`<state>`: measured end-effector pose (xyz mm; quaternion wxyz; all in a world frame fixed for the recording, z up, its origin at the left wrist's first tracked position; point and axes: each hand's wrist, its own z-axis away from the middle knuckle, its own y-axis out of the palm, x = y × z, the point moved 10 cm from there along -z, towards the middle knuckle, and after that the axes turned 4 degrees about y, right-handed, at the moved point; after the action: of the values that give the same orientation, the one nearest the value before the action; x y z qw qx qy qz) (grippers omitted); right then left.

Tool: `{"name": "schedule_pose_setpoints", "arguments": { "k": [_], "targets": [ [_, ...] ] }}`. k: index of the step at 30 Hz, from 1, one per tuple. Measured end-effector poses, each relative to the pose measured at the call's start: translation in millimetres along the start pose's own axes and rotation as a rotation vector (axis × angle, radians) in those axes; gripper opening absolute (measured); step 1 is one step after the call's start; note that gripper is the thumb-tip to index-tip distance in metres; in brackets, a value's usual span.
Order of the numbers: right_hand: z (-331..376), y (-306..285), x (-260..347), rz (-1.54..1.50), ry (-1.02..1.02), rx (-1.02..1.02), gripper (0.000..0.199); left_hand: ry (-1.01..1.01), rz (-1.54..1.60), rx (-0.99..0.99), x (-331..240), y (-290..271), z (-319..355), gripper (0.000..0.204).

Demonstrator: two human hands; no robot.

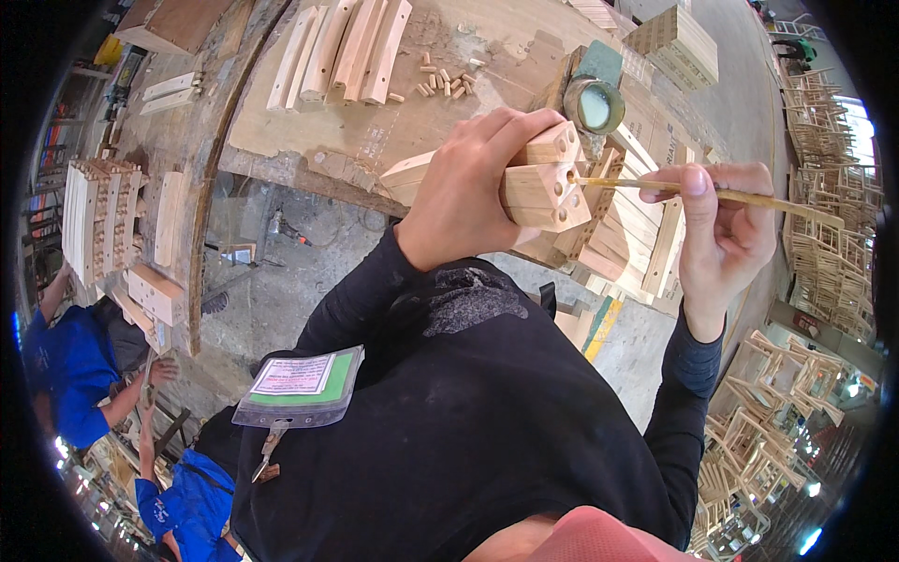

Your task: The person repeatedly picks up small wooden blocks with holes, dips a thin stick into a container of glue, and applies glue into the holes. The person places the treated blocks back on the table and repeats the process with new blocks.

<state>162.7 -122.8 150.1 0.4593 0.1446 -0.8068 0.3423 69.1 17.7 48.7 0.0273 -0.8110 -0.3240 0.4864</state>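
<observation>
My left hand (473, 183) is wrapped round a bundle of pale wooden bars (543, 195), whose end faces with drilled round holes point right. Between the thumb and fingers of my right hand (726, 220) is a thin wooden stick (646, 184). Its tip touches or enters one of the holes; which of the two I cannot tell. Just beyond the bars stands a round pot (618, 110) of whitish liquid, probably glue. More wooden bars (629, 220) lie to the right of the bundle and partly under it.
Small dowels (448, 82) and long drilled bars (342, 47) lie on the cardboard-covered bench (281, 131). A wood block stack (672, 45) stands at the far right. At left, a co-worker in blue (70, 365) is beside another bench with stacked parts (98, 220). Chair frames (768, 403) fill the right.
</observation>
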Motion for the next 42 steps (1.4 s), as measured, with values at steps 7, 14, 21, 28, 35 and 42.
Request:
{"name": "schedule_pose_setpoints", "arguments": {
  "k": [7, 14, 21, 28, 35, 42],
  "targets": [
    [-15, -21, -35, -0.062, 0.138, -0.137, 0.012, -0.064, 0.025, -0.009, 11, -2, 5, 0.077],
    [-3, -28, -172, 0.224, 0.226, -0.262, 0.019, -0.05, 0.017, -0.007, 14, -4, 6, 0.076],
    [12, -18, -178, 0.45, 0.195, -0.237, 0.024, -0.062, -0.013, -0.014, 16, -7, 9, 0.078],
    [21, -24, -223, -0.242, 0.316, -0.342, 0.015, -0.065, -0.026, 0.002, 18, -6, 10, 0.078],
    [43, -40, -289, -0.675, 0.685, -0.48, 0.023, -0.03, -0.013, 0.016, 13, -3, 9, 0.079],
    [38, -64, -284, -0.703, 0.649, -0.502, 0.025, -0.079, 0.04, 0.028, 15, 2, 12, 0.075]
  ]
}}
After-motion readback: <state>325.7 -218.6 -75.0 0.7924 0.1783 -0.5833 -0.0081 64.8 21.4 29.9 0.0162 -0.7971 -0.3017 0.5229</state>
